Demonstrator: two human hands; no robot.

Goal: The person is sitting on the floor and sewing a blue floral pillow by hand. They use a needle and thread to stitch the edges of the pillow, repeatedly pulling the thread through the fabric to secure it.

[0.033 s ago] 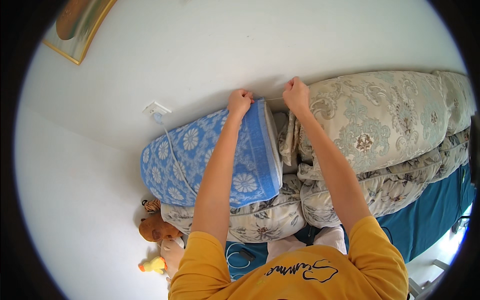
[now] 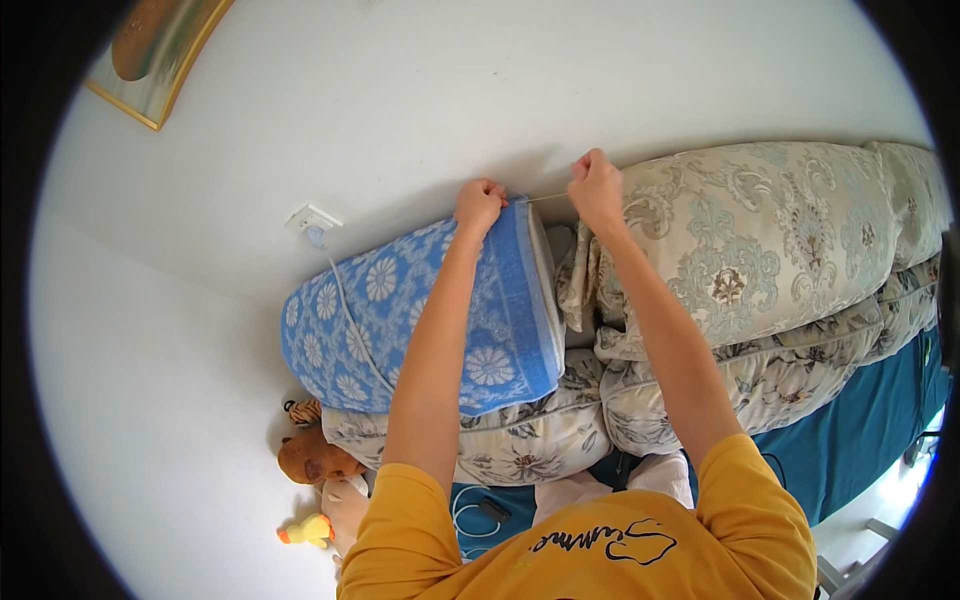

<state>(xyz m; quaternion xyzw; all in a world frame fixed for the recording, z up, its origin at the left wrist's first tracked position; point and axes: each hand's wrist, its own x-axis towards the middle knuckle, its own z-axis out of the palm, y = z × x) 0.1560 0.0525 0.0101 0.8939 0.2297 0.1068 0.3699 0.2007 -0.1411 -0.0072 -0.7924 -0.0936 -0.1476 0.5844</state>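
A blue towel with white flowers (image 2: pixel 382 278) lies wrapped over a cushion against the wall. My left hand (image 2: pixel 481 205) is closed on the towel's top edge near its right corner. From that corner a thin pale thread (image 2: pixel 548 197) runs taut across the gap to my right hand (image 2: pixel 596 190). My right hand is closed in a fist-like pinch on the thread, beside the patterned beige cushion (image 2: pixel 760 235). The thread's far end is hidden inside my right fingers.
Below are floral seat cushions (image 2: pixel 525 430) on a teal cover (image 2: pixel 850 430). A white cable (image 2: pixel 350 318) hangs from the wall socket (image 2: pixel 314 218) across the towel. Stuffed toys (image 2: pixel 318 457) sit at the lower left. A framed picture (image 2: pixel 155 60) hangs at the upper left.
My right hand has shifted slightly to the right and up, drawing the thread a little farther from the towel. My left hand stays in place.
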